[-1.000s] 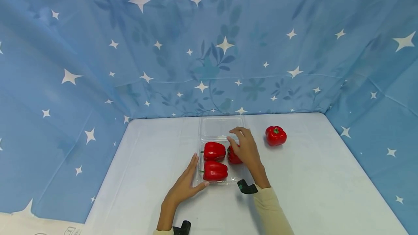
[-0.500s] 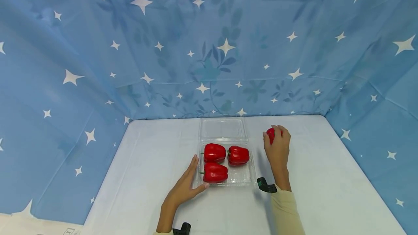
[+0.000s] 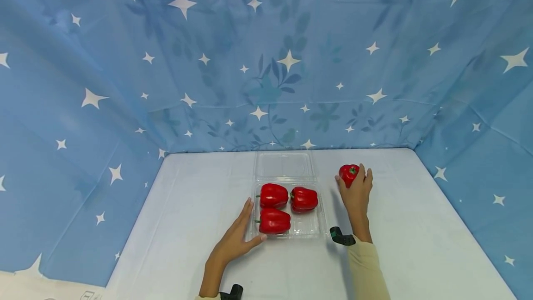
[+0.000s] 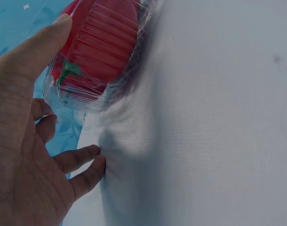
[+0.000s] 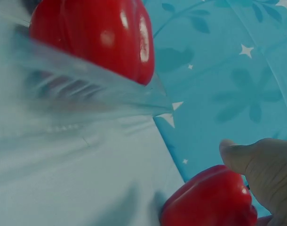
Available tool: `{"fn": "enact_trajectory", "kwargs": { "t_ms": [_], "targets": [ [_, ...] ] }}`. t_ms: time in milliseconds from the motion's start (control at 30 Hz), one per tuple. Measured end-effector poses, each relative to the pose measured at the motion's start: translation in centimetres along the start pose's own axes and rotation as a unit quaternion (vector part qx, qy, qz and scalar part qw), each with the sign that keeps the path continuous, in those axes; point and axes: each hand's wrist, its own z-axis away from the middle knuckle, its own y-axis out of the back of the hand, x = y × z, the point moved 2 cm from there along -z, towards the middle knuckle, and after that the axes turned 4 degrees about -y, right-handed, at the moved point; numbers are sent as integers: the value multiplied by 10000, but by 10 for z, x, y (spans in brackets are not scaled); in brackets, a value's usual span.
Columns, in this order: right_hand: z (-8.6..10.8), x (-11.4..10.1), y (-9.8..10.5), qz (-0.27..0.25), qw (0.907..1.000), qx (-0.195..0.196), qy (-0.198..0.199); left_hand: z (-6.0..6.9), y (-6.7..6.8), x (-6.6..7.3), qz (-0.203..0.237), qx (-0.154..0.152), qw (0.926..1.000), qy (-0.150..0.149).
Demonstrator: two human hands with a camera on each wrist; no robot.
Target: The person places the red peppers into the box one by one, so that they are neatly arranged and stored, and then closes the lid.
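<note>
A clear plastic clamshell box [image 3: 308, 229] lies with its lid back, holding three red bell peppers: one at back left [image 3: 273, 196], one at front left [image 3: 275, 221] and one at back right [image 3: 304, 199]. My left hand [image 3: 234, 240] rests against the box's left side with fingers extended, its thumb at the front edge. To the box's right, my right hand [image 3: 355, 194] holds another red bell pepper [image 3: 348, 173], thumb on its left and fingers on its right. In the right wrist view, the thumb [image 5: 261, 165] overlaps that pepper [image 5: 209, 200]; the other fingers are mostly hidden.
The clear lid [image 3: 284, 165] lies flat behind the box, near the back edge of the white table [image 3: 200, 189]. Blue star-patterned curtain [image 3: 266, 59] stands around the back and sides.
My right hand has moved right from the pepper in the box to the lone pepper, then shifted its fingers to that pepper's right side. My left hand has stayed put.
</note>
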Motion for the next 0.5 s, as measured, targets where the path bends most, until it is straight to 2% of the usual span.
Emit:
{"fn": "enact_trajectory", "kwargs": {
  "t_ms": [267,500],
  "targets": [
    [-2,7,-2,-146,9997,-88,-157,-1,-1,-3,-65,-41,10000,55],
    [-5,13,-3,-271,9993,-10,-269,-1,-1,-3,-97,-41,9999,69]
  ]
}}
